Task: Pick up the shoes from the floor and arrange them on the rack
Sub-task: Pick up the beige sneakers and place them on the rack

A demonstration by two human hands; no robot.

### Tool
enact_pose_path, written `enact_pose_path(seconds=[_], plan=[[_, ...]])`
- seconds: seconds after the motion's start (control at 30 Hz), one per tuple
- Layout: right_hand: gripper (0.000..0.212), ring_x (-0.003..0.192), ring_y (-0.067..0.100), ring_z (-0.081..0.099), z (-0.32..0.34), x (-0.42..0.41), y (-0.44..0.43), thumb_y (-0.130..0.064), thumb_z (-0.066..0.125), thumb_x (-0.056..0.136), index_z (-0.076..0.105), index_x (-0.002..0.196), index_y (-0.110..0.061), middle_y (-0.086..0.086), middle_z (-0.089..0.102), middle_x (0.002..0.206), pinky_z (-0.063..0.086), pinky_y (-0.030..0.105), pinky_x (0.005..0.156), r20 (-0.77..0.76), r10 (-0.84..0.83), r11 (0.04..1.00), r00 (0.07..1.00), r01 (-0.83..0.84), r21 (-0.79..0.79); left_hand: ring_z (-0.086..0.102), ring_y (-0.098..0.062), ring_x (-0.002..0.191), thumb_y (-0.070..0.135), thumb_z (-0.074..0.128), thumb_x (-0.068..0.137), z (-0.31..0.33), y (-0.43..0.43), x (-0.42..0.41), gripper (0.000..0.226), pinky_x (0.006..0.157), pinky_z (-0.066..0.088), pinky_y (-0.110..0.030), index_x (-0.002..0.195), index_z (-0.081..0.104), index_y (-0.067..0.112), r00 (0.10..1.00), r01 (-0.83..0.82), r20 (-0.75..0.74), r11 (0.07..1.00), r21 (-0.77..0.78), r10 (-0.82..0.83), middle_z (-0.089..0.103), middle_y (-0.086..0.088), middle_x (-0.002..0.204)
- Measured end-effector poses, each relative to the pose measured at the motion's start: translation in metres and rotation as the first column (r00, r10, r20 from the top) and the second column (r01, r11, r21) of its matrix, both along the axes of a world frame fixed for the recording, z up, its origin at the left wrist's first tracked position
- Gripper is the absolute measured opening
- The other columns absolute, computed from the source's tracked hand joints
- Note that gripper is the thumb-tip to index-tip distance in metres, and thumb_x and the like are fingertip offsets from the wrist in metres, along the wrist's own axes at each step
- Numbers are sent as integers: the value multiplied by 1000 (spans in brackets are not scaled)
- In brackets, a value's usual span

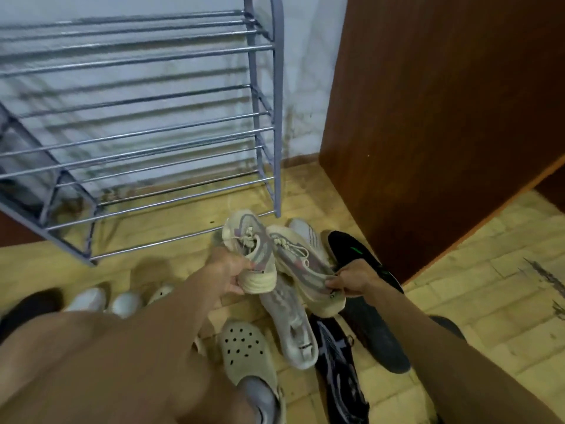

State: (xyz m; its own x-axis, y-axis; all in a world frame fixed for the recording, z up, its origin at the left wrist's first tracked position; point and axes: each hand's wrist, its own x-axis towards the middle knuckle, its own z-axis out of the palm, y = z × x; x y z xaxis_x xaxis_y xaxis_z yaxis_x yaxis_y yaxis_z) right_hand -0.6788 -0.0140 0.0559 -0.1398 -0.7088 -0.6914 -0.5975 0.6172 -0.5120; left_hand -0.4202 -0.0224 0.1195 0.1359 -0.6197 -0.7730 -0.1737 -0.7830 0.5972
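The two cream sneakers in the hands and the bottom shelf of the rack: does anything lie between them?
No. In the head view, only bare floor separates the cream sneakers from the rack's bottom shelf; that shelf holds nothing.

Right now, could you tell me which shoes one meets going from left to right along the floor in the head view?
Dark shoe → pair of white shoes → perforated clog → pale grey sneaker → black sneaker with purple lines → black shoe with green mark.
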Motion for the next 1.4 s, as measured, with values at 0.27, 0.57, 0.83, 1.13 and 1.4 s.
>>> enact_pose_path(seconds=[0.27, 0.57, 0.83, 1.13, 1.4], plan=[[40, 72, 27, 65, -45, 63, -114, -35, 84, 68, 62, 68, -2, 19, 63, 74, 51, 35, 67, 72, -66, 993, 995, 72, -94, 70, -29, 88, 14, 84, 68, -57, -93, 30, 45, 69, 60, -40, 109, 67, 7, 978, -199, 27, 969, -143, 205, 71, -11, 101], [35, 64, 21, 60, -86, 133, -211, -41, 77, 72, 69, 74, -7, 3, 62, 65, 36, 24, 47, 43, -119, 963, 992, 126, -239, 68, -28, 83, 25, 86, 65, -117, -176, 69, 54, 59, 57, -36, 110, 61, 8, 950, -266, 93, 929, -258, 298, 68, -9, 94], [27, 74, 19, 57, -120, 145, -260, -41, 78, 71, 74, 81, -17, 0, 64, 80, 40, 27, 66, 24, -181, 941, 983, 181, -285, 65, -26, 92, 24, 76, 78, -161, -229, 80, 44, 79, 59, -42, 118, 61, 14, 958, -217, 125, 940, -264, 257, 64, 0, 91], [27, 94, 21, 62, -136, 150, -250, -29, 66, 88, 74, 106, -11, 9, 72, 110, 47, 29, 81, 88, -224, 903, 971, 241, -356, 57, -21, 100, 31, 63, 89, -177, -225, 73, 40, 84, 45, -31, 125, 59, 14, 962, -77, 233, 961, -265, 141, 63, -5, 116], [41, 108, 32, 60, -112, 125, -196, -26, 59, 91, 59, 125, -2, 17, 63, 120, 50, 41, 95, 24, -3, 983, 1000, 7, -181, 59, -22, 91, 14, 59, 87, -136, -174, 63, 22, 72, 49, -31, 108, 63, 7, 962, 118, 265, 979, -167, -71, 65, -12, 116]])
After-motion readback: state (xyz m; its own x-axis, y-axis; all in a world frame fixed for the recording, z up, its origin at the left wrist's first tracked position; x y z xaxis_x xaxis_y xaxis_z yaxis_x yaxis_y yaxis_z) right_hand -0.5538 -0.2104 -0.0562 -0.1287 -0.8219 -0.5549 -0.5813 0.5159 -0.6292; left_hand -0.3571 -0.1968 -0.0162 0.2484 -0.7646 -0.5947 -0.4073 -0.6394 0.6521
